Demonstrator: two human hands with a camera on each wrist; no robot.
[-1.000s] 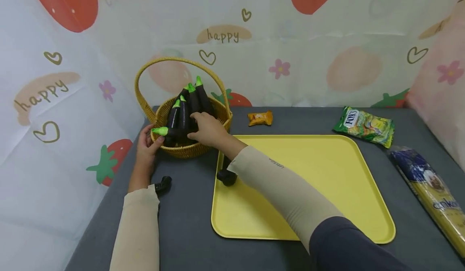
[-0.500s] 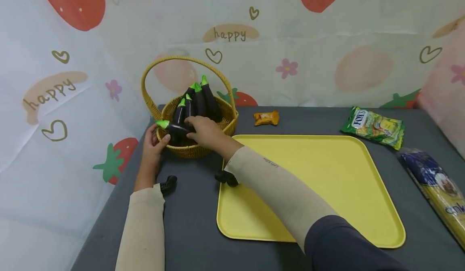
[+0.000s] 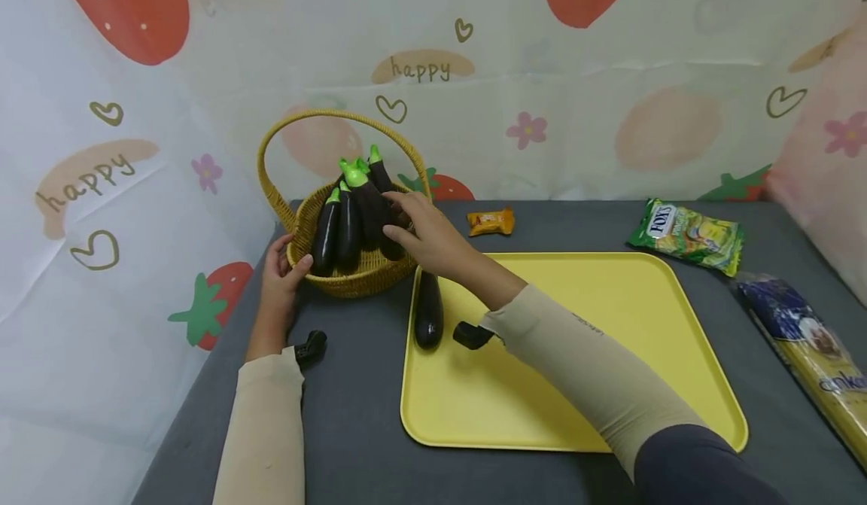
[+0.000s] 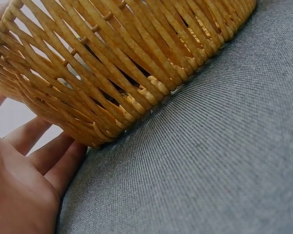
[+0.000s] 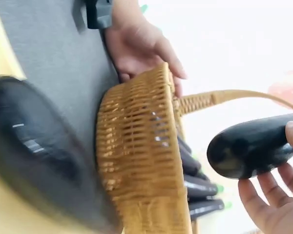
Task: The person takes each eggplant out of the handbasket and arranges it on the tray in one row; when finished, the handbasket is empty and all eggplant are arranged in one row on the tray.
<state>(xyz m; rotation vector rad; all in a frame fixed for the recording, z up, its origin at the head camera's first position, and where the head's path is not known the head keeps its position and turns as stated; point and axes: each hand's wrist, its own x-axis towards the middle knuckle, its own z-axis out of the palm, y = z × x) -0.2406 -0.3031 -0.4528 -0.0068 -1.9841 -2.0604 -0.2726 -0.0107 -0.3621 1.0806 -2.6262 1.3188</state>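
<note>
My right hand pinches an eggplant between thumb and fingers. In the head view its bright green stem end points up and back, over the other eggplants in the woven basket. The right wrist view has it outside the basket's rim, raised above it. My left hand holds the basket's left rim, thumb on top; in the left wrist view its fingers lie along the wicker wall. Another dark eggplant lies on the yellow tray's left end, its upper part hidden by the right hand.
The yellow tray covers the middle right of the grey table. Behind it lies an orange-wrapped snack. A green Fox's candy bag and a long blue-and-yellow packet are at the right. The basket's tall handle arches over the eggplants.
My right hand has moved right and back. The eggplant in it, which lay across the basket's front with its stem to the left, is now turned stem up. The left hand stays on the rim.
</note>
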